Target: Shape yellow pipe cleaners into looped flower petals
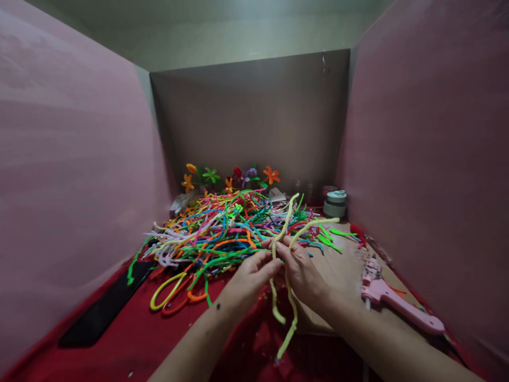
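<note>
Pale yellow pipe cleaners (292,313) are pinched between my two hands in the middle of the view. Two of their ends fan upward and two hang below the fingers. My left hand (256,265) is closed, thumb and fingertips pressed on the pipe cleaners. Against it, my right hand (300,265) is closed on them too, its fingertips meeting those of the left. Exactly where the strands cross is hidden by the fingers. Just beyond the hands lies a big tangled heap of coloured pipe cleaners (222,228).
A pink glue gun (397,305) lies at the right on a brown board (342,270). Finished pipe-cleaner flowers (271,175) stand at the back, near a green lidded jar (335,204). A black flat object (107,302) rests at left on red cloth (159,345). Pink panels (429,132) enclose both sides.
</note>
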Motion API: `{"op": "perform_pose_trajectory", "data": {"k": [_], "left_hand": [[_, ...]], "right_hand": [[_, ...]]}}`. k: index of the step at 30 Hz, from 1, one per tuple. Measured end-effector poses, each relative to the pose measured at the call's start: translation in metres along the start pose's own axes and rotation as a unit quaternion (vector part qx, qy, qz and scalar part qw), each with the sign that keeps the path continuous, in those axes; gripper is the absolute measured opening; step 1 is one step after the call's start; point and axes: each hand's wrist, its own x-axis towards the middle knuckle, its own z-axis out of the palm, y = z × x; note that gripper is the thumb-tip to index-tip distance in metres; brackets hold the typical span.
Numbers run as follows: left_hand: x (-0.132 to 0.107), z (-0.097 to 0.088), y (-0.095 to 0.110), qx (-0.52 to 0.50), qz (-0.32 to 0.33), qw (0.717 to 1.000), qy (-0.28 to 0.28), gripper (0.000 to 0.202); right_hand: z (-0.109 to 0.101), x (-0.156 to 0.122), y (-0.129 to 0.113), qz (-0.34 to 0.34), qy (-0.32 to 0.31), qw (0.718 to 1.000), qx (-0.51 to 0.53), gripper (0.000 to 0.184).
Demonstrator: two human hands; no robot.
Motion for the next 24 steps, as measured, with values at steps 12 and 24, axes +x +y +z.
{"op": "perform_pose_trajectory", "data": {"k": [12, 24], "left_hand": [[0.002, 0.008, -0.014, -0.125, -0.095, 0.988, -0.013, 0.027], [0.011, -0.006, 0.001, -0.023, -0.144, 0.982, -0.12, 0.029]], "right_hand": [[-0.008, 0.0, 0.018, -0.028, 0.018, 0.998, -0.051, 0.015], [-0.014, 0.009, 0.011, 0.057, 0.03, 0.995, 0.079, 0.03]]}}
